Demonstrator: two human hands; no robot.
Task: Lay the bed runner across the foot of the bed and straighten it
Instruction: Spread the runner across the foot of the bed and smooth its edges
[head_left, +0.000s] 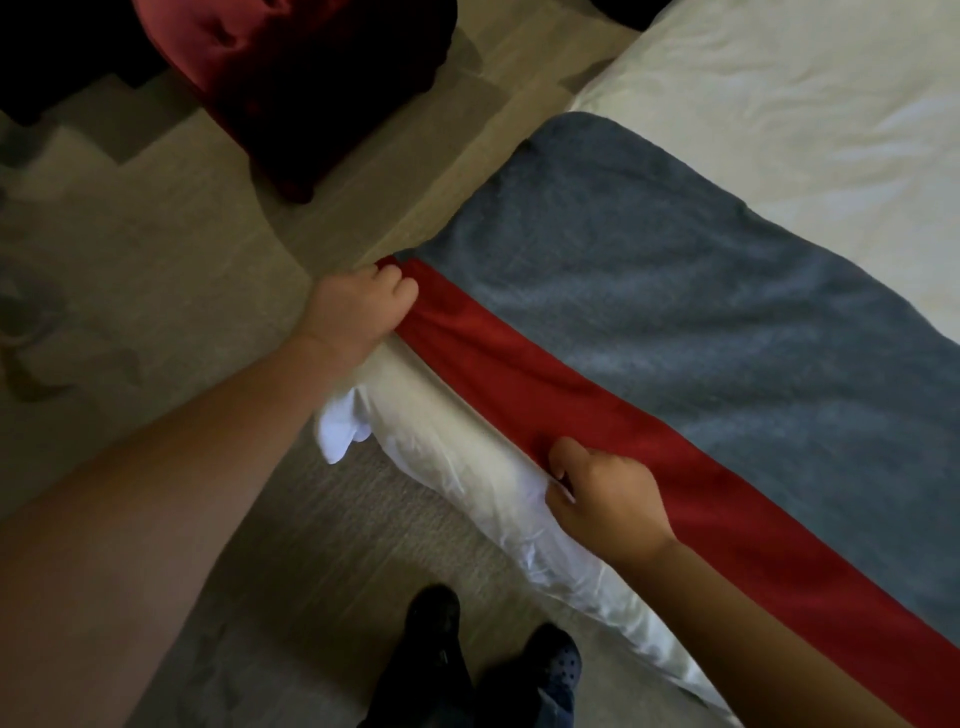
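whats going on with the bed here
A person stands at the foot of the bed, setting a grey and red bed runner across it. The left hand grips the runner's red band at the bed's corner, and the right hand pinches the same red edge further along. The runner lies across the white bedding, with some wrinkles showing.

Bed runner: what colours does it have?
Bed runner: grey-blue with a red edge band; head view.

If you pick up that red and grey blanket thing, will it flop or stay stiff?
Probably floppy: the bed runner bunches into folds where the left hand grips its corner. Likely not slippery: its grey top looks fuzzy.
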